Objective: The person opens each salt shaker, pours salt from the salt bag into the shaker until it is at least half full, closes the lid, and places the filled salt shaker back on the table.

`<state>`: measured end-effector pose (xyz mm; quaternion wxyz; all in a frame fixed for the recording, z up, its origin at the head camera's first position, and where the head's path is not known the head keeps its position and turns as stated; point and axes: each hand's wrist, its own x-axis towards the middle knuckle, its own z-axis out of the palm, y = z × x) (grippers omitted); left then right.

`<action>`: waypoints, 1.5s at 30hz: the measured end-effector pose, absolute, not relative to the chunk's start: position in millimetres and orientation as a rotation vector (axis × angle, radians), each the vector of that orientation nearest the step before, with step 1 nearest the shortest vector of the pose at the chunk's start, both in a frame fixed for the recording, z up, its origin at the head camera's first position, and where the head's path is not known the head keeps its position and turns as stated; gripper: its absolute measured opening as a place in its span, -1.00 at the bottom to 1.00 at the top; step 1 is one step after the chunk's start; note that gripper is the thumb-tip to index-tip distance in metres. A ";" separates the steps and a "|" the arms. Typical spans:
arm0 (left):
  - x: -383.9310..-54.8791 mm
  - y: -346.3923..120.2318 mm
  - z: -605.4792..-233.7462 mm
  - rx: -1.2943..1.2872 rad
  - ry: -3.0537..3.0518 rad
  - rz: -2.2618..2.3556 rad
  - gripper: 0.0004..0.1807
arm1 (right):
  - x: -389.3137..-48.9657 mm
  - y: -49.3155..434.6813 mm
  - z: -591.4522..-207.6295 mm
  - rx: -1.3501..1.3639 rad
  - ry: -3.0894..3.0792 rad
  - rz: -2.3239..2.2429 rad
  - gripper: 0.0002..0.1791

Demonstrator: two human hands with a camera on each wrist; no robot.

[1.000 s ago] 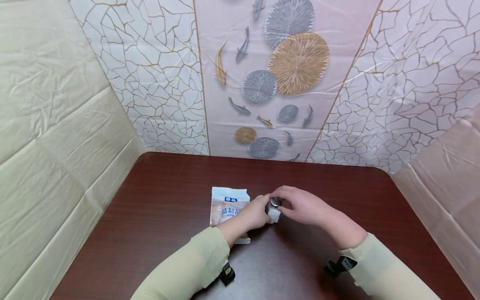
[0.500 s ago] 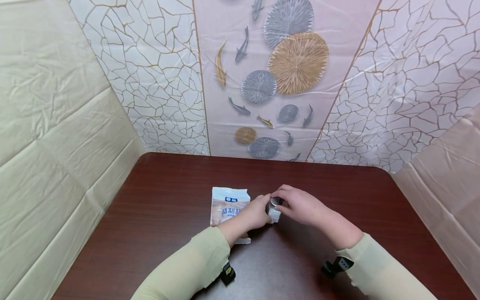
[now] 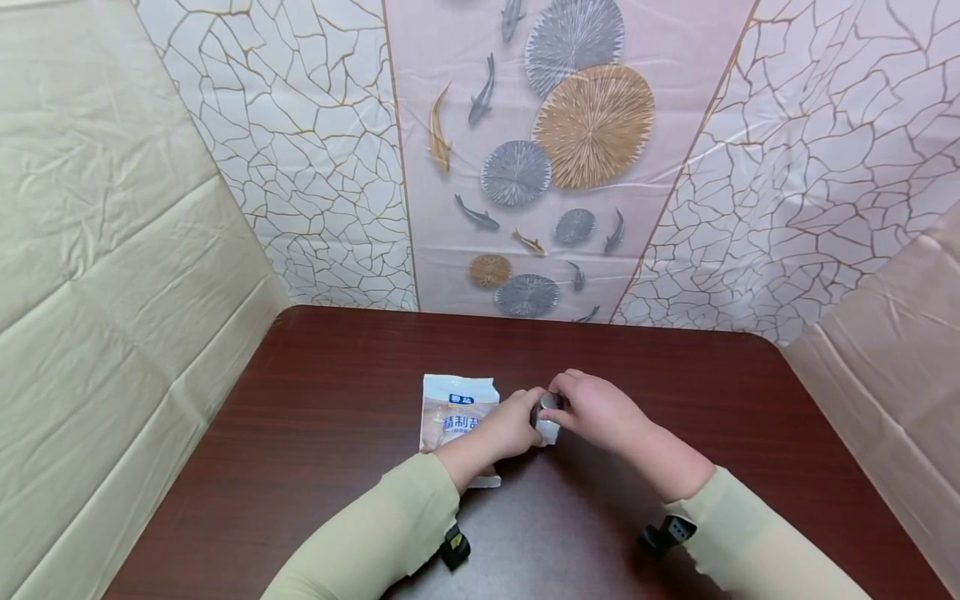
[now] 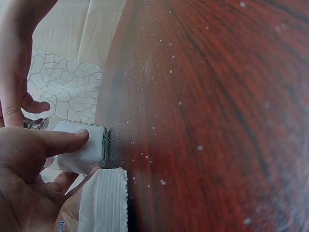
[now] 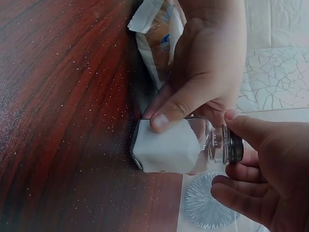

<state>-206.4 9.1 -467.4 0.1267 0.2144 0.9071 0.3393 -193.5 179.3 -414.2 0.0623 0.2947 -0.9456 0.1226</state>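
Observation:
A small clear glass shaker [image 3: 548,431], mostly filled with white salt [image 5: 169,147], stands upright on the table. My left hand [image 3: 512,427] grips its body from the left, the thumb lying along the glass in both wrist views. At the top, my right hand [image 3: 598,408] pinches the dark-banded cap [image 5: 235,145] between thumb and fingers. The cap sits on the neck, its top partly covered by the right hand in the head view. Just left of the shaker lies a printed salt bag [image 3: 457,408], partly hidden under the left forearm.
White grains [image 4: 146,156] are scattered over the dark red-brown wooden table [image 3: 337,400]. Patterned cloth [image 3: 337,167] hangs behind the table's far edge, with plain beige cloth [image 3: 112,250] at the left. Black wrist straps [image 3: 454,547] hang below both sleeves.
The right hand has turned and shifted slightly left on the cap, its fingers curling closer. The dark perforated top seen earlier now looks smooth and grey. Left hand, shaker and bag have stayed put.

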 end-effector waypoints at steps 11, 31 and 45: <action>-207.4 7.4 -469.1 0.638 2.633 0.992 -0.36 | -193.1 172.2 -414.8 0.685 -3.006 0.351 -0.61; -207.6 10.1 -469.9 0.606 2.648 0.978 -0.16 | -198.4 190.6 -404.1 1.196 -2.917 0.474 -0.60; -208.1 9.9 -470.9 0.673 2.693 0.957 -0.32 | -199.3 186.5 -413.8 1.103 -2.794 0.284 -0.72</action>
